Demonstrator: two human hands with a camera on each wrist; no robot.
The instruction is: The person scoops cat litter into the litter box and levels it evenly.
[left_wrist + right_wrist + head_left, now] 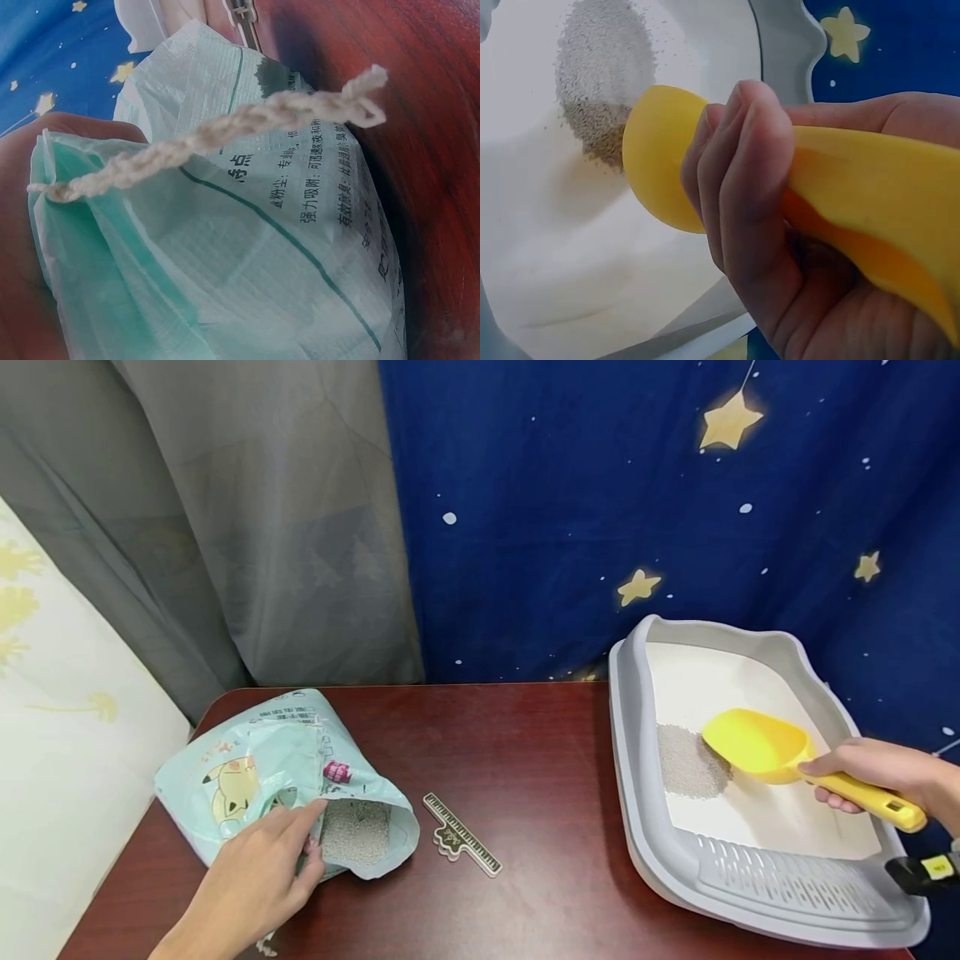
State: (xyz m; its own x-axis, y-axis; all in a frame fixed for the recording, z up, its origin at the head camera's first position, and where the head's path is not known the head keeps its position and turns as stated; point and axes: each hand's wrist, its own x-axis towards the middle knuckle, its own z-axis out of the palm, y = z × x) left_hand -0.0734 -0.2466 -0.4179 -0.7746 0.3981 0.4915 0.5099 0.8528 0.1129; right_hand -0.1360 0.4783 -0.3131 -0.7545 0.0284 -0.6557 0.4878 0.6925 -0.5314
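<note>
At the left, a pale green bag of cat litter point(281, 743) lies on its side, its mouth facing right with grey granules point(356, 833) inside. My left hand point(258, 868) grips the edge of that mouth. A braided white string point(217, 135) hangs along the bag in the left wrist view. Over on the right, my right hand point(873, 768) holds a yellow scoop point(753, 743) by its handle, fingers wrapped round it. The scoop's bowl is above the grey litter box point(626, 777), beside a small heap of litter point(684, 767) on its white floor. No granules show in the bowl.
Between the bag and the box, a ruler-like clip point(462, 835) with piano-key markings lies on the dark red table point(525, 735). Behind hang a grey curtain point(300, 527) and a blue star curtain point(540, 527). A white patterned wall point(67, 710) stands left.
</note>
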